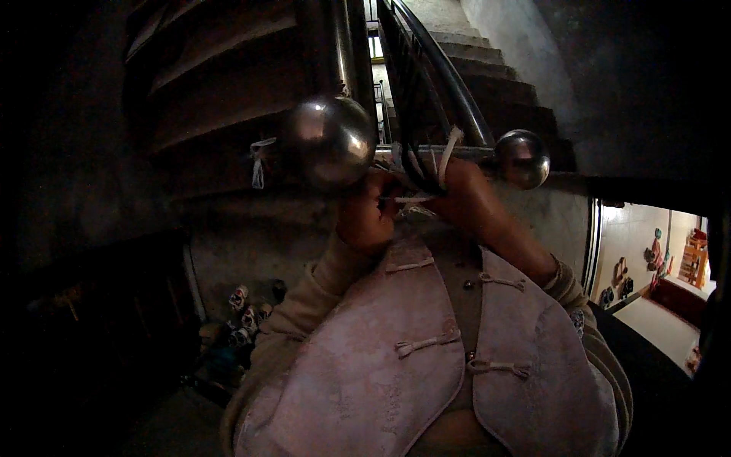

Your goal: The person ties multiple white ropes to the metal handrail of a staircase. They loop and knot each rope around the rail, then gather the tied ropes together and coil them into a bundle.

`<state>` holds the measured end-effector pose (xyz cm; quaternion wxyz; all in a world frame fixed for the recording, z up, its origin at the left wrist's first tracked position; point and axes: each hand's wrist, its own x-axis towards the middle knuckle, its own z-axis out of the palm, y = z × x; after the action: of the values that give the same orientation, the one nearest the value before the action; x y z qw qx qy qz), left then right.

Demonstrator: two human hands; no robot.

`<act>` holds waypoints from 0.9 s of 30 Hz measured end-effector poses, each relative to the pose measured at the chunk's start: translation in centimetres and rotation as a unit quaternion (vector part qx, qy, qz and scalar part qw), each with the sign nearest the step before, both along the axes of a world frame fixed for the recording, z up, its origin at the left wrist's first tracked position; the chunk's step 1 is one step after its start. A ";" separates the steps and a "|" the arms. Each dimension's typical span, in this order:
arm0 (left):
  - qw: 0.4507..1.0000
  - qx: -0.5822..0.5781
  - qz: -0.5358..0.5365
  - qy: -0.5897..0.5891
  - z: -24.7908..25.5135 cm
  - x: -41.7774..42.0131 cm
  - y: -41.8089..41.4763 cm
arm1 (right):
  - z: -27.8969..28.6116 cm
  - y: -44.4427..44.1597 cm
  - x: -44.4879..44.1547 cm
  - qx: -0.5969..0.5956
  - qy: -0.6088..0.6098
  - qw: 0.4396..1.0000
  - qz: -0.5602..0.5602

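Observation:
In dim light, my left hand (365,214) and my right hand (468,194) meet close together in front of my chest, beneath a stair railing. A white cord (412,200) runs between them, and both hands appear to grip it. Its frayed end (455,136) sticks up beside my right hand. Dark strands (420,171) hang down between the hands. Just above my left hand is a large shiny metal ball (331,143) on the railing. A smaller metal ball (522,160) is to the right of my right hand. Shadow hides most fingertips.
Concrete stairs (482,68) rise beyond a metal handrail (451,74). Darker steps (223,108) are at upper left, where a pale tied strip (258,165) hangs. Shoes (243,320) lie low on the left. To the right, a doorway opens onto a lit room (639,245).

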<state>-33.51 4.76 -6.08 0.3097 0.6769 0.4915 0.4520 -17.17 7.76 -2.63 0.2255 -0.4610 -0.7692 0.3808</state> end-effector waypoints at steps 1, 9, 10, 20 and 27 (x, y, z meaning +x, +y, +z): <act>0.999 0.009 0.002 0.041 0.5 -0.1 0.0 | 0.0 0.0 0.0 0.018 -0.050 0.999 0.002; 0.994 -0.030 -0.028 0.106 1.4 -0.5 0.2 | 0.6 0.1 -0.1 0.070 -0.115 0.991 0.013; 0.993 -0.026 -0.032 0.108 1.4 -0.5 0.2 | 0.4 0.2 0.0 0.084 -0.099 0.991 0.019; 0.994 -0.074 -0.056 0.057 0.4 -0.8 0.3 | 0.7 0.6 -1.2 0.010 -0.114 0.993 0.018; 0.996 -0.068 -0.037 -0.049 1.4 0.2 0.3 | -1.0 0.3 -0.9 -0.188 0.170 0.961 -0.113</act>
<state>-33.27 5.02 -4.71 0.3948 0.6491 0.4799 0.4387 -18.02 8.09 -3.58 0.3038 -0.5075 -0.5772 0.5630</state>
